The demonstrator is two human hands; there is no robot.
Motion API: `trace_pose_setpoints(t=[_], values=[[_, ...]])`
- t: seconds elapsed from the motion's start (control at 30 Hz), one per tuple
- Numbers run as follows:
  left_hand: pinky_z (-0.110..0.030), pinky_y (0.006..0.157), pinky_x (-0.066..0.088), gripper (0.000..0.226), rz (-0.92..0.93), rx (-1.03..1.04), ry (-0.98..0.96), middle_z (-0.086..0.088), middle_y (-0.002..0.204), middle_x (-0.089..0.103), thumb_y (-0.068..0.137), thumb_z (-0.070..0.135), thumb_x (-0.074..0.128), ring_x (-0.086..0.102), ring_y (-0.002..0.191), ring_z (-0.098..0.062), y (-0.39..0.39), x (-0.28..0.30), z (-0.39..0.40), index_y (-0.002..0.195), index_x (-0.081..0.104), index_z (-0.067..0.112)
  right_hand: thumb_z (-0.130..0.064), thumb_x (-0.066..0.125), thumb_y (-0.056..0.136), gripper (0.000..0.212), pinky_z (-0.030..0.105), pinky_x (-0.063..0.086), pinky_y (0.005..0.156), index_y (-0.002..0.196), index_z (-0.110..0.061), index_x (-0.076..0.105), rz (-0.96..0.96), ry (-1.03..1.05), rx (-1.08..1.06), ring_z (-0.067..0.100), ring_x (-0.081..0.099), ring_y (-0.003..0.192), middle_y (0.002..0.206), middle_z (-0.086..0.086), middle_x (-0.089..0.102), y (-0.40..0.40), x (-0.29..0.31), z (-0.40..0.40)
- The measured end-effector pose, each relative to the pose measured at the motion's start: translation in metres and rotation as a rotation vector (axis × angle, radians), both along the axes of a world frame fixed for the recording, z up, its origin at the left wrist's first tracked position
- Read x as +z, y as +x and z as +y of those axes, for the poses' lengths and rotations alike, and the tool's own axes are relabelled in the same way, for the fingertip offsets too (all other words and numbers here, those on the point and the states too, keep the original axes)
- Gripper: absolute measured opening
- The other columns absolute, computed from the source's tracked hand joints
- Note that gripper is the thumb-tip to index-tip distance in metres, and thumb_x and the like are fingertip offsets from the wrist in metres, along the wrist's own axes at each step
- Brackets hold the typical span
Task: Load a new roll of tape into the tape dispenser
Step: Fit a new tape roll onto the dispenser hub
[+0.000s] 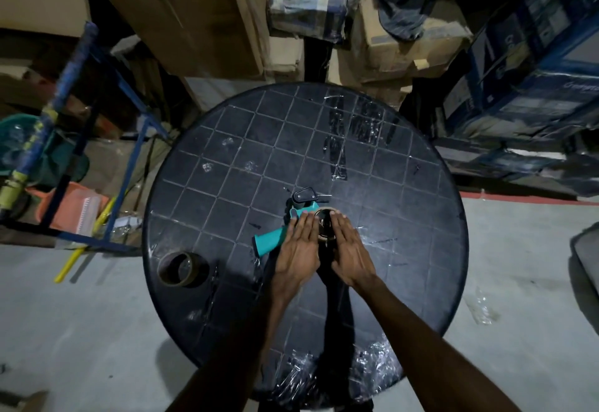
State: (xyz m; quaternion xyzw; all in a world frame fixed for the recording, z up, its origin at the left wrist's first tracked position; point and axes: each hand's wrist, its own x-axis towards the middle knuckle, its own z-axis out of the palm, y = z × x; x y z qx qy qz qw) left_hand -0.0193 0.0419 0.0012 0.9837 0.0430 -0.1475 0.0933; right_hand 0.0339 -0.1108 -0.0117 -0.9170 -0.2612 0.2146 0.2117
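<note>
Dispenser (pixel 285 226): teal body with a black head, lying flat near the middle of the round table (pixel 421 249). Long axis runs diagonally; the handle points toward the near left, the black head toward the far side, slightly right. The handle sticks out clear to the left of the left hand (pixel 299 254); the head lies just beyond the fingertips of both hands.

Roll (pixel 325 225): seated on the dispenser's right part, flat face up, dark hub visible in the gap between the two hands. Brown rim shows at its far and near edges.

Left hand: flat, fingers straight and together, pressing on the roll's left side and across the dispenser body.

Right hand (pixel 350 254): flat, fingers straight, pressing on the roll's right side. Neither hand is curled round anything.

Second roll (pixel 182 269): brown, nearly spent, lying flat at the table's near left edge, well apart from the hands.

Surroundings: cardboard boxes (pixel 181 12) stacked beyond the table; blue frame (pixel 64 87) at left.
</note>
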Motion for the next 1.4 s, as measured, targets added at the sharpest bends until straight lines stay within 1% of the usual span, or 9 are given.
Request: trace_pose_setpoints(t=[0.17,0.3,0.4,0.57,0.73,0.9,1.1,1.3,1.4], values=[[-0.047,0.126,0.006,0.082,0.073,-0.013,0.016,-0.012,0.169,0.005,0.09,0.018,0.051,-0.008,0.155,-0.032,-0.003,-0.01,0.014,0.159,0.01,0.002,-0.015,0.066,0.077,0.107,0.046,0.0,0.126,0.161,-0.011,-0.001,0.024,-0.072,0.048,0.024,-0.009,0.155,0.168,0.008,-0.006,0.01,-0.005,0.008],[-0.04,0.104,0.048,0.056,-0.059,0.155,-0.331,-0.009,0.142,0.058,0.086,0.002,0.05,0.053,0.132,-0.033,0.005,0.021,0.02,0.138,0.057,0.021,-0.009,0.064,0.074,0.094,0.052,0.024,0.122,0.158,-0.009,0.022,0.003,-0.078,-0.02,0.029,0.015,0.154,0.166,0.011,0.021,0.019,0.011,0.014],[-0.035,0.077,0.053,0.045,-0.176,0.416,-0.417,-0.008,0.117,0.071,0.085,0.003,0.054,0.068,0.096,-0.028,0.007,0.03,0.034,0.126,0.065,0.019,-0.002,0.064,0.071,0.082,0.042,0.051,0.102,0.149,-0.01,0.04,-0.068,0.013,-0.28,0.032,0.049,0.127,0.142,0.012,0.046,-0.007,0.022,0.024],[-0.041,0.085,0.054,0.035,0.047,0.643,-0.414,-0.014,0.109,0.072,0.089,0.015,0.062,0.068,0.102,-0.034,-0.018,0.017,0.044,0.124,0.063,0.014,-0.012,0.06,0.084,0.068,0.038,0.053,0.082,0.147,-0.02,0.037,0.092,0.102,-0.399,0.031,0.059,0.105,0.127,0.008,0.042,-0.054,0.018,0.054],[-0.025,0.091,0.055,0.029,0.126,0.69,-0.791,-0.006,0.108,0.077,0.088,0.005,0.059,0.071,0.101,-0.02,-0.041,-0.009,0.034,0.104,0.08,0.016,-0.026,0.063,0.086,0.084,0.047,0.054,0.088,0.157,-0.024,0.019,0.234,0.108,-0.434,0.038,0.06,0.099,0.125,0.012,0.036,-0.06,0.008,0.07],[-0.017,0.092,0.049,0.029,-0.108,0.927,-0.75,-0.006,0.1,0.078,0.087,-0.004,0.055,0.072,0.095,-0.02,-0.041,0.005,0.041,0.101,0.079,0.007,-0.014,0.07,0.084,0.084,0.045,0.056,0.083,0.153,-0.016,0.021,0.233,0.008,-0.392,0.042,0.063,0.093,0.128,0.017,0.036,-0.052,0.0,0.066],[-0.017,0.091,0.039,0.042,-0.136,0.718,-0.627,-0.01,0.123,0.063,0.091,0.002,0.06,0.063,0.111,-0.023,-0.024,0.02,0.054,0.131,0.063,0.012,-0.01,0.069,0.08,0.1,0.043,0.057,0.073,0.154,-0.03,0.005,0.16,0.004,-0.374,0.033,0.06,0.079,0.121,0.011,0.035,-0.047,0.009,0.058],[-0.037,0.108,0.042,0.045,-0.089,0.602,-0.577,-0.012,0.132,0.056,0.093,0.01,0.061,0.054,0.123,-0.028,-0.01,0.043,0.05,0.138,0.057,0.013,-0.013,0.068,0.087,0.09,0.051,0.054,0.094,0.158,-0.033,0.015,0.157,-0.152,-0.339,0.038,0.06,0.11,0.131,0.013,0.043,-0.03,0.041,0.041],[-0.035,0.108,0.041,0.043,-0.073,0.551,-0.588,-0.01,0.132,0.054,0.094,0.012,0.059,0.052,0.125,-0.027,-0.002,0.071,0.046,0.137,0.057,0.015,-0.009,0.068,0.086,0.091,0.048,0.056,0.09,0.158,-0.028,0.017,0.071,-0.169,-0.28,0.037,0.063,0.105,0.142,0.013,0.033,-0.033,0.069,0.032]])
